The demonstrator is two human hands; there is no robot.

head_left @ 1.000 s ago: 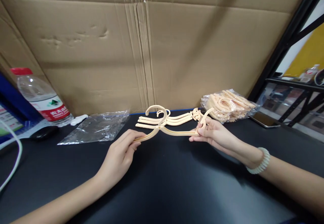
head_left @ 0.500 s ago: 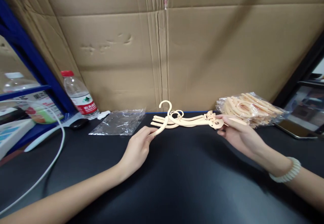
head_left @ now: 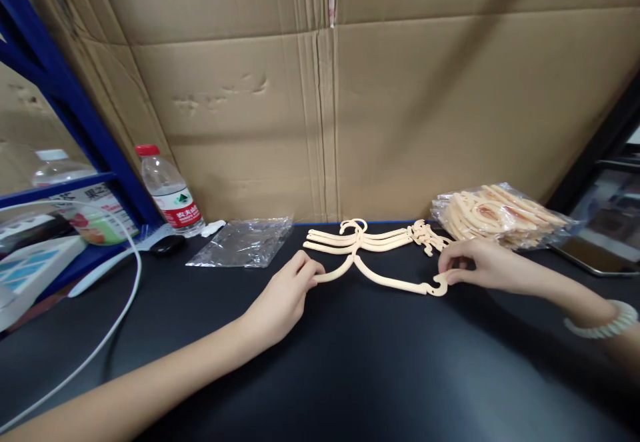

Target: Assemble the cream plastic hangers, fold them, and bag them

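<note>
Hanger point(head_left: 400, 286) and both hands are now sitting lower in view than half a second ago, nearer the worktop point(head_left: 320, 375), with the right end swinging out from the stack point(head_left: 327, 249) toward the person. That is leaving its end hook point(head_left: 439, 287) standing apart from the small pieces point(head_left: 427, 237), so the joint with the right arm is showing plainly; whether it is fully locked, I cannot tell.

Left hand point(head_left: 283, 295) is pinching the tip of the left arm, thumb and fingers closed on it. Right hand point(head_left: 473, 262) is gripping the end hook's tip between thumb and fingers, likewise closed. Whether the hanger is resting on the worktop or hanging just above it, I cannot tell; its upper hook is overlapping those of the stack.

Along the worktop's far edge, the stack and small pieces are staying put, with the packed bag point(head_left: 500, 215) lying toward the far right corner. Bottle point(head_left: 175, 195) and film bag point(head_left: 240, 242) are appearing slightly farther right because the view is turning.
</note>
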